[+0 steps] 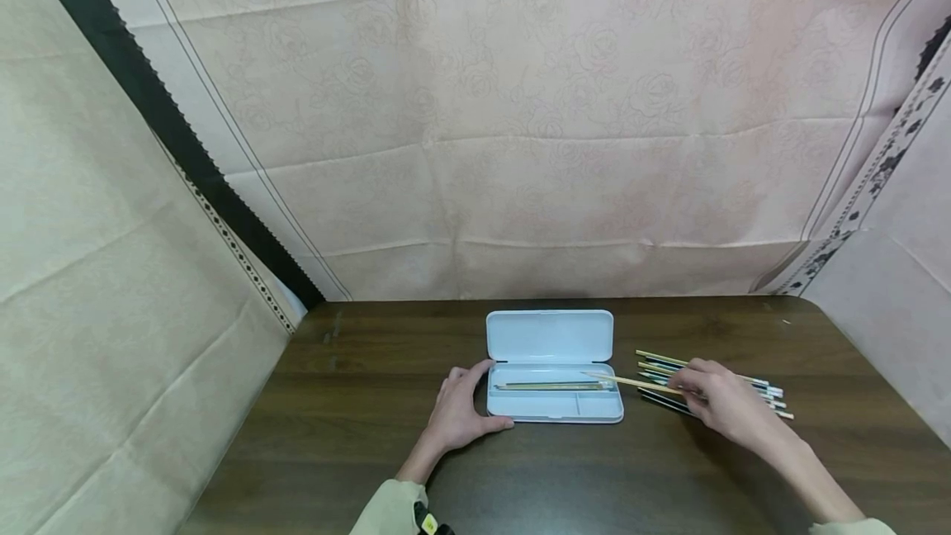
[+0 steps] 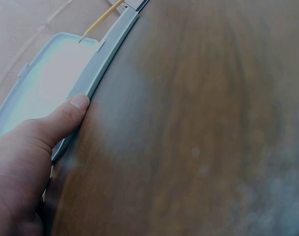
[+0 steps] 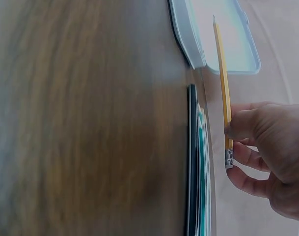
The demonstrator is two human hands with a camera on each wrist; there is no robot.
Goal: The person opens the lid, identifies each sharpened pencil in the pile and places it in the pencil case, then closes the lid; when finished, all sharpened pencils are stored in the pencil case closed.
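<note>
The fingers [image 3: 243, 123] of the right hand [image 1: 716, 403] are clamped on a yellow pencil [image 3: 221, 69] near its eraser end, thumb and forefinger pinching it. Its point reaches left over the right part of the blue pencil case [image 1: 535, 411], which lies by the middle of the desk's [image 1: 349, 436] far edge. The left hand [image 1: 461, 415] grips the case's left end, thumb against the front wall, forefinger at the back left corner. Slim pencils [image 1: 553, 386] lie in the long compartment, and the lid [image 1: 550, 335] is folded back toward the far edge. Below the right hand, more pencils [image 1: 657, 368] fan out toward the desk's right edge. The step in hand seems to be bringing the pencil into the case; the next move likely calls for clearing the right rim, then lowering it level
</note>
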